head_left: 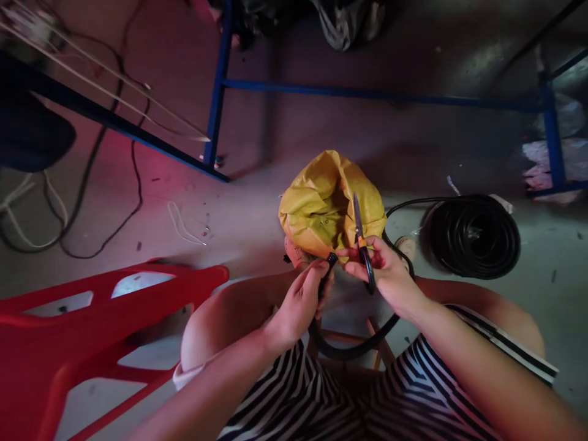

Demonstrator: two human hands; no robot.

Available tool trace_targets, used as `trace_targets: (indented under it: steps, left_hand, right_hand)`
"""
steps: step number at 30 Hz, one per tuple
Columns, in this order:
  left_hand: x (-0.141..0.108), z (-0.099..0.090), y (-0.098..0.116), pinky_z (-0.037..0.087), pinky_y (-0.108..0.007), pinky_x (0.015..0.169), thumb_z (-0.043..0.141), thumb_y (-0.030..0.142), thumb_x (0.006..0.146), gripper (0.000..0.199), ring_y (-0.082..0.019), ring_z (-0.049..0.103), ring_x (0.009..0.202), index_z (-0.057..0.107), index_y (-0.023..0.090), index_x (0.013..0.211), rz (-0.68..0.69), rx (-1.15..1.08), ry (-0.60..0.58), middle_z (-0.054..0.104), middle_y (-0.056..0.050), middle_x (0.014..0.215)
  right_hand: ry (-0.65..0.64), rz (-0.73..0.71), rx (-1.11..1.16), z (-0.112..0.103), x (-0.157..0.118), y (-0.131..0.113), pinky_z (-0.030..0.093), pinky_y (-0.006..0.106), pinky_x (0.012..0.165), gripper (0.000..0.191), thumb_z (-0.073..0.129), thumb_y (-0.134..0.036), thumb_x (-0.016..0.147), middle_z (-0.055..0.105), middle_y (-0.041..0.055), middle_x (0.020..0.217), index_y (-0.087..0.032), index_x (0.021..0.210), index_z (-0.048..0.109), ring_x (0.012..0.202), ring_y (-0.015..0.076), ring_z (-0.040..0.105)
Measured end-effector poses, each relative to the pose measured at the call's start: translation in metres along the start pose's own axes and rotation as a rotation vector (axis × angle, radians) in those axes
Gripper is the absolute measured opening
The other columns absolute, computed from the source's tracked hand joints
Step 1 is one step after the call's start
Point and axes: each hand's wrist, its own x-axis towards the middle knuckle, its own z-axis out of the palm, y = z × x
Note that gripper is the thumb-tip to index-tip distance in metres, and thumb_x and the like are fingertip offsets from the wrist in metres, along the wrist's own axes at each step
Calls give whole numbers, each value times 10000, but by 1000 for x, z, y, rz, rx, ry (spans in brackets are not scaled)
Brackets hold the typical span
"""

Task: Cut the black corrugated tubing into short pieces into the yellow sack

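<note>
My left hand [298,300] is closed around the end of a black cable [351,352], whose tip points up between my hands. The cable loops below my hands and runs right to a coil. Scissors [359,229] with black handles rest in my right hand [388,272], blades pointing up and away. Its thumb and fingers come near the cable tip; whether they touch it I cannot tell. Just beyond both hands a crumpled yellow bag [310,199] stands on the floor with its mouth open.
A coil of black cable [475,236] lies on the floor at right. On the left is a red plastic stool [41,355]. A blue metal frame [367,93] crosses the far side. Loose cables [138,177] trail over the floor at left.
</note>
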Motion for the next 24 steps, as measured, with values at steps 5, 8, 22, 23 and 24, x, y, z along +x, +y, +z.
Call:
trace_targets:
  steps: [5,8,22,23,24]
  left_hand:
    - [9,8,1,292,-233,437,519,570,909,394,-86,329,469,454,223,735,120,19,-14,412,63,597]
    - [14,5,1,312,-229,481,575,576,907,401,-89,368,506,511,206,766,198,42,9,454,53,624]
    - [47,-24,11,439,-285,741,581,374,934,199,-202,616,781,701,219,905,524,572,245,692,-31,804]
    - [48,-24,11,427,-280,717,586,366,925,192,-192,595,744,683,220,848,526,583,235,670,-22,766]
    - [50,-25,12,415,-272,692,591,362,914,200,-181,573,710,656,219,791,527,582,215,643,-13,728]
  right_hand:
    - [-12,-106,38,8,10,-6,549,286,747,549,983,-241,556,717,-62,784,-249,922,575,732,150,703]
    - [25,-158,53,11,18,-5,549,288,759,561,984,-237,537,712,-68,771,-249,914,569,736,150,701]
    - [212,-269,77,24,43,7,472,261,691,524,981,-273,530,635,-69,737,-230,885,599,686,123,592]
    - [224,-262,81,24,45,9,462,258,677,526,985,-284,524,626,-71,729,-227,881,603,674,120,581]
    - [239,-255,87,24,46,11,452,255,662,531,990,-297,517,619,-73,721,-225,876,606,660,116,568]
